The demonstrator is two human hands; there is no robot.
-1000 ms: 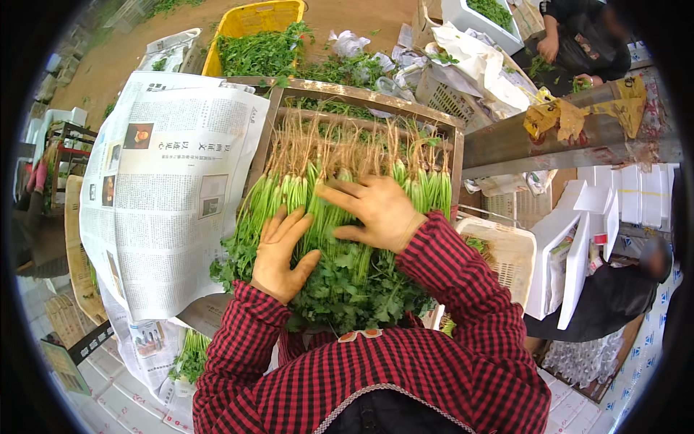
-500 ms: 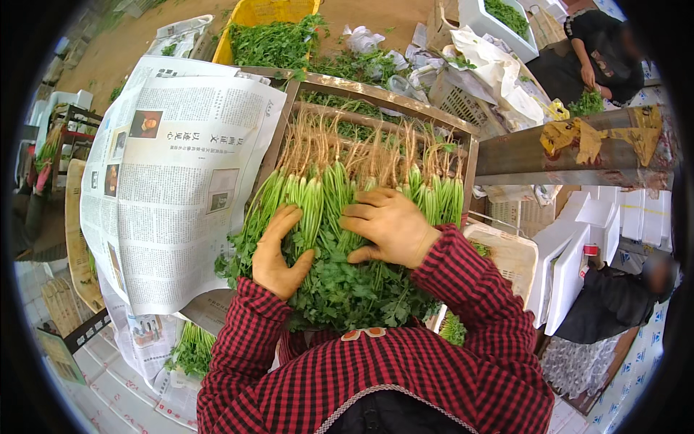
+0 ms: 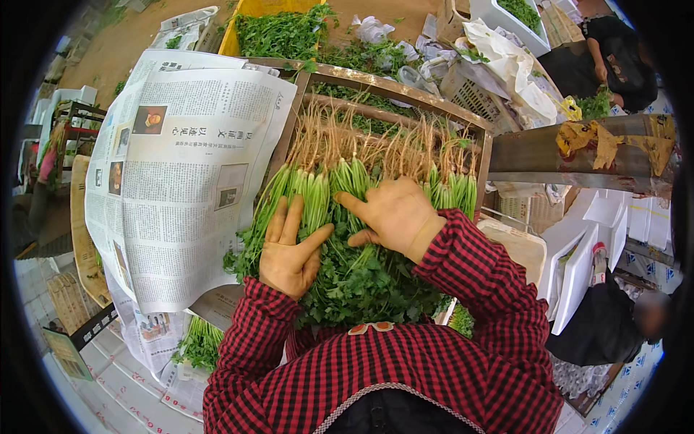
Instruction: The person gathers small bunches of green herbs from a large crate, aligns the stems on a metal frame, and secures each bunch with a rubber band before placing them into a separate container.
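A row of coriander bunches (image 3: 315, 197) with long tan roots lies in front of me. Their roots point away, and the leaves spread toward my body. My left hand (image 3: 288, 264) rests on the stems at the left, two fingers stretched forward and the thumb held apart. Across the middle stems lies my right hand (image 3: 401, 220), its index finger reaching left and its thumb spread below; the other fingers bend down onto the stems, their tips partly hidden. Neither hand shows a firm grip.
A wooden frame (image 3: 405, 84) borders the greens. Newspaper sheets (image 3: 177, 181) drape over the left side. Beyond stands a yellow crate (image 3: 230, 36) of greens. A taped beam (image 3: 520, 155) and white foam boxes (image 3: 571, 278) are at the right, with two people nearby.
My left hand's fingers have straightened and its thumb has swung inward. My right hand has shifted slightly right, its index finger stretching out to the left. The view has moved slightly.
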